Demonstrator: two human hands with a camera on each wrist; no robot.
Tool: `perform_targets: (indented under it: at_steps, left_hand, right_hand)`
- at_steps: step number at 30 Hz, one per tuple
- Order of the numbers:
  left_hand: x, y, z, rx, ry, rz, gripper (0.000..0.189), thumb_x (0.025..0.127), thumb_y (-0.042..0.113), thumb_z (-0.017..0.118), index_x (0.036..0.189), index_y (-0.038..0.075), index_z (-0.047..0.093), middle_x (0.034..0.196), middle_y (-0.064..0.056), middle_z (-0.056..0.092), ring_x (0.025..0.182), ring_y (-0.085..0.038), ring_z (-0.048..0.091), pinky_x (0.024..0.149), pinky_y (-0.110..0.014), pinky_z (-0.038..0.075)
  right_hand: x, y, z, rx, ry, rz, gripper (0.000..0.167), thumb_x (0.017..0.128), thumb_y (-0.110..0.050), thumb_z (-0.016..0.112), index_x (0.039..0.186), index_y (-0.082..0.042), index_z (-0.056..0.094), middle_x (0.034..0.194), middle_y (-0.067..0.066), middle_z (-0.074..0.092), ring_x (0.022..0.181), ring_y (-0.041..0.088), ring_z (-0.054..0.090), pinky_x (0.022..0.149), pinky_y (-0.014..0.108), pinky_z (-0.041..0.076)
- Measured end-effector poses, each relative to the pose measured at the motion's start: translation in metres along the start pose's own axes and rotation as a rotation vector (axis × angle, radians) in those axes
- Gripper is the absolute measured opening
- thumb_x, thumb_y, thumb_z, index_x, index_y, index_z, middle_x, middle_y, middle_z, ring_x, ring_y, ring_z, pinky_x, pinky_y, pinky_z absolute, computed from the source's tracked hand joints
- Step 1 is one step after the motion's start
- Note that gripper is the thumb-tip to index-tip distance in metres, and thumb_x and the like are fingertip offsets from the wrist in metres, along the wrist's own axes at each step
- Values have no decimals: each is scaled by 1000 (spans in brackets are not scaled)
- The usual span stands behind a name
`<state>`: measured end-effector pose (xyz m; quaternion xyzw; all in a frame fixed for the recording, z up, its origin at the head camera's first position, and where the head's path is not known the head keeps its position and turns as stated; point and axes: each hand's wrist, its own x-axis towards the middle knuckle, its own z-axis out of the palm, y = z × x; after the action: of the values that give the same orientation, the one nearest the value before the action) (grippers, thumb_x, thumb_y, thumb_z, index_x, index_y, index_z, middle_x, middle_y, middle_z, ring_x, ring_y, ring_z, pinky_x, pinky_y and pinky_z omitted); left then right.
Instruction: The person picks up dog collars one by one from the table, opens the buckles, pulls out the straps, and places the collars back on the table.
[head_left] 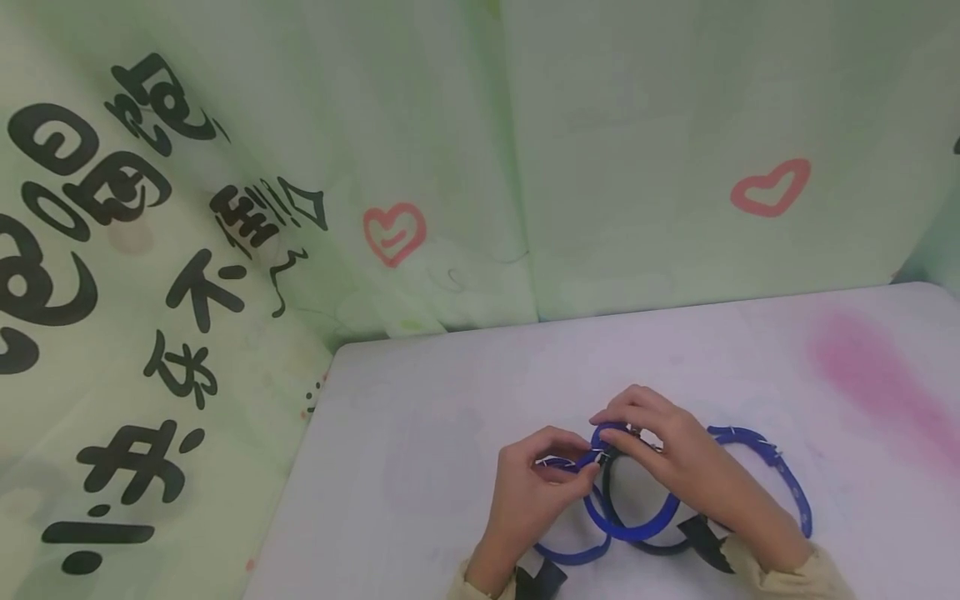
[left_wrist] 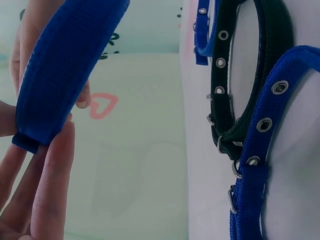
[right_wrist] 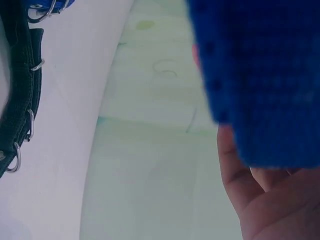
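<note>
Both hands hold one blue buckle collar (head_left: 637, 532) above the table, its padded band bowed into a loop. My left hand (head_left: 528, 483) pinches a strap end near a metal fitting between thumb and fingers. Just to the right, my right hand (head_left: 671, 442) grips the curled upper part of the same collar. Blue webbing (left_wrist: 70, 70) covers part of the fingers in the left wrist view, and a blurred blue band (right_wrist: 270, 75) hides much of the right hand in the right wrist view. The exact fingertip contact at the buckle is partly hidden.
A dark green collar (left_wrist: 277, 35) with eyelets lies behind the held one. A second blue collar (head_left: 573, 557) rests at the left, a third blue collar (head_left: 795, 483) at the right. The white table (head_left: 420, 433) meets a green curtain (head_left: 622, 167) at its back edge.
</note>
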<state>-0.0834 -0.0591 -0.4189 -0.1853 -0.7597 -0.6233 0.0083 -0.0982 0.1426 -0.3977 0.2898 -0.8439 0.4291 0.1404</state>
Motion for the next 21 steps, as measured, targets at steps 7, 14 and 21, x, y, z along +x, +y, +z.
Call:
perform_targets:
  at_steps: [7, 14, 21]
  left_hand:
    - [0, 0, -1, -24, -52, -44, 21, 85, 15, 78, 104, 15, 70, 100, -6, 72, 88, -8, 70, 69, -25, 61]
    - [1, -1, -2, -15, -79, -38, 21, 85, 15, 78, 104, 14, 69, 100, -5, 72, 86, -7, 69, 68, -28, 61]
    - [0, -2, -1, -26, -81, -31, 20, 86, 16, 78, 103, 13, 69, 98, -7, 72, 83, -6, 68, 66, -26, 61]
  right_hand:
    - [0, 2, 3, 30, 68, -44, 28, 84, 6, 73, 100, -16, 75, 100, -10, 63, 88, 3, 58, 75, 9, 51]
    - [1, -2, 5, 56, 125, -3, 26, 85, 6, 72, 98, -16, 75, 96, -10, 63, 83, 2, 57, 67, 12, 48]
    - [2, -6, 10, 41, 175, 121, 22, 89, -1, 71, 99, -20, 74, 94, -12, 64, 82, 1, 58, 65, 20, 55]
